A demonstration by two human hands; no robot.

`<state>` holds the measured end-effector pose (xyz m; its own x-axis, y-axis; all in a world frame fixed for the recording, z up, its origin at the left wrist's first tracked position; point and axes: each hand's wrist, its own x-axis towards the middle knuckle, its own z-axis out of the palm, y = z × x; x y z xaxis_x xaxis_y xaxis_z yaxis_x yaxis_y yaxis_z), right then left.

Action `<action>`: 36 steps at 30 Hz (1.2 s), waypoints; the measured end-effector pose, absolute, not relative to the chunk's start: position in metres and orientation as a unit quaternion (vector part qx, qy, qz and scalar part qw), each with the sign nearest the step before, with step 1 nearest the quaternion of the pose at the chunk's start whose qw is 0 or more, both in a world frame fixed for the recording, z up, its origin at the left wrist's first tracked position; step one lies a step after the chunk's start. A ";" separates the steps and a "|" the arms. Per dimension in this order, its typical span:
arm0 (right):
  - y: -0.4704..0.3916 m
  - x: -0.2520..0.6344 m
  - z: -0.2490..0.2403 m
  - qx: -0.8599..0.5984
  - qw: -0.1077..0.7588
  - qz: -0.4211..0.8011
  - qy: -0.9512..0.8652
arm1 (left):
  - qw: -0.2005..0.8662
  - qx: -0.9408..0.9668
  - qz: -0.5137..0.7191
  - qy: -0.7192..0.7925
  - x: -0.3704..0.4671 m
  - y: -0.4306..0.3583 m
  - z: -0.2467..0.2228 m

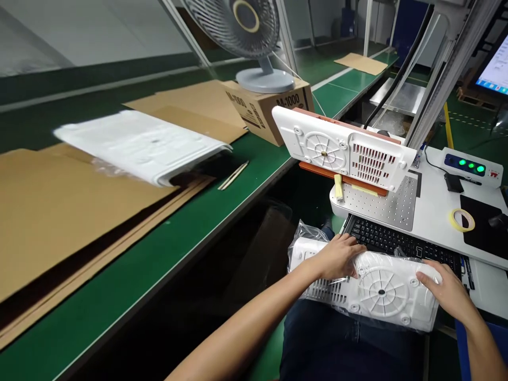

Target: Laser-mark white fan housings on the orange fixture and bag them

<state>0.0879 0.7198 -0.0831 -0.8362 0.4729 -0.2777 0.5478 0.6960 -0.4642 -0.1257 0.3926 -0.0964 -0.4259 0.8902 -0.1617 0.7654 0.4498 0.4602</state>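
Across my lap lies a white plastic panel (pixel 381 291) with a round spoked pattern and a slotted vent, partly wrapped in a clear plastic bag (pixel 307 231). My left hand (pixel 339 257) is closed over its upper edge near the middle, on the panel and its film. At the right end my right hand (pixel 446 288) grips the panel, thumb on the face and the other fingers behind, mostly hidden. A similar white panel (pixel 345 151) stands tilted on an orange holder (pixel 325 170) above a perforated metal plate (pixel 381 203).
Left, a green bench (pixel 190 241) bears cardboard sheets (pixel 79 211) and a blurred white panel stack (pixel 143 140). A fan (pixel 264 79) stands on a carton (pixel 273 114). Beyond my hands are a keyboard (pixel 397 241), a yellow tape roll (pixel 461 220) and a control box (pixel 472 166) with green lights.
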 end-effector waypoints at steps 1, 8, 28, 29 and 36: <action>0.720 0.088 -0.081 0.272 0.078 -0.271 0.920 | 0.195 0.499 0.164 0.828 -0.127 0.391 -0.097; 0.725 0.075 -0.052 0.228 0.098 -0.268 0.931 | 0.180 0.505 0.218 0.815 -0.139 0.377 -0.099; 0.708 -0.105 -0.033 0.183 -0.217 -0.491 0.824 | -0.073 0.178 0.607 0.771 -0.271 0.311 -0.086; 0.710 -0.116 -0.036 0.181 -0.235 -0.500 0.813 | -0.104 0.135 0.624 0.763 -0.294 0.305 -0.081; 0.719 -0.189 -0.056 0.146 -0.262 -0.508 0.807 | -0.147 0.052 0.655 0.740 -0.417 0.282 -0.055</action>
